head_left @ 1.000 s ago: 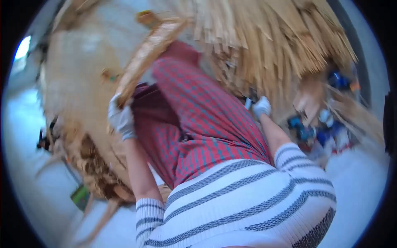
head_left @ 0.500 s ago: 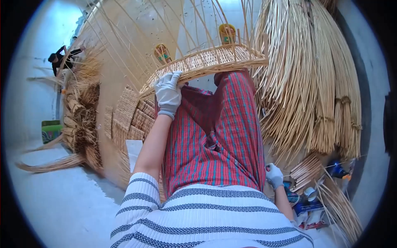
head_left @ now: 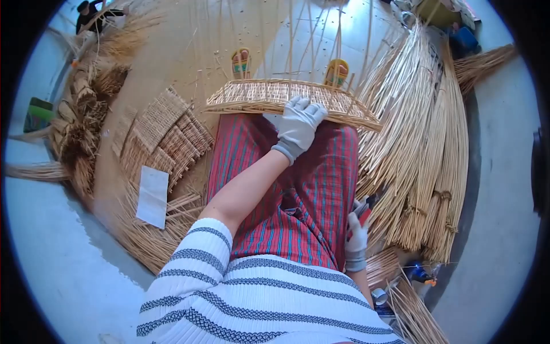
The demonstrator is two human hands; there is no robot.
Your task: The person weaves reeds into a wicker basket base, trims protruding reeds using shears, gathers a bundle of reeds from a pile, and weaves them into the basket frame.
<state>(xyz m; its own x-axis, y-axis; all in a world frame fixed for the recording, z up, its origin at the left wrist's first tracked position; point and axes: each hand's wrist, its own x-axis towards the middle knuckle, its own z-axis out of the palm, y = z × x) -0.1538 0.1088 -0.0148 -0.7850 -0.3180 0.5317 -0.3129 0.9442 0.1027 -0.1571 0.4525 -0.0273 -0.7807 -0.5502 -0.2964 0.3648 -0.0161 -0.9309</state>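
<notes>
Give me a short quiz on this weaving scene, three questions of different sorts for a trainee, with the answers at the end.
1. Multiple choice: What is the gloved left hand on?
A) The white sheet
B) The near edge of the woven wicker panel
C) A yellow slipper

2. True or false: The red-handled tool is in the gloved left hand.

3. Fill in the blank: The tied bundles of long rods lie on the person's ____ side.

Key: 1. B. 2. False; it is in the gloved right hand. 3. right.

left hand (head_left: 299, 126): ahead, back up | right hand (head_left: 356, 238): low at side, grip closed
</notes>
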